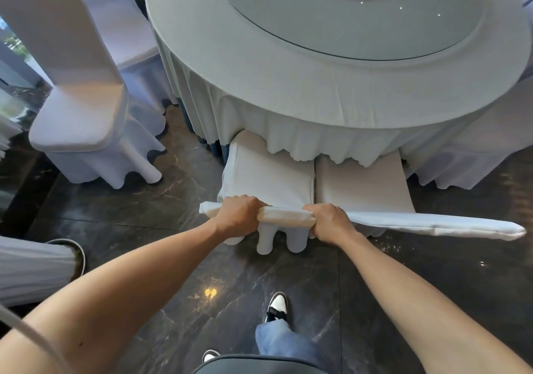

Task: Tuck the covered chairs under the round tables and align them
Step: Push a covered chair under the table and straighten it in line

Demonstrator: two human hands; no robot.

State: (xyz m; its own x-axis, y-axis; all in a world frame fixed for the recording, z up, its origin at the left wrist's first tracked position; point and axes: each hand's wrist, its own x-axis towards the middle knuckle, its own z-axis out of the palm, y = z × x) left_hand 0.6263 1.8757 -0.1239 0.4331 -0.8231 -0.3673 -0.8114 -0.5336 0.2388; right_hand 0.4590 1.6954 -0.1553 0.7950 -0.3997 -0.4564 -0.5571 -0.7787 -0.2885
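Observation:
A round table (302, 65) draped in a pale cloth fills the upper middle of the head view. Directly below me a white-covered chair (268, 176) has the front of its seat under the hanging cloth. My left hand (238, 215) and my right hand (331, 222) both grip the top edge of its backrest, a hand's width apart. A second covered chair (363, 183) sits close beside it on the right, its seat also partly under the cloth and its backrest top (432, 225) reaching right.
A third covered chair (78, 119) stands away from the table at the left, turned sideways. More white fabric hangs at the right edge (484, 154) and lower left (31, 269). The floor is dark polished marble (178, 258). My shoe (277, 306) is behind the chair.

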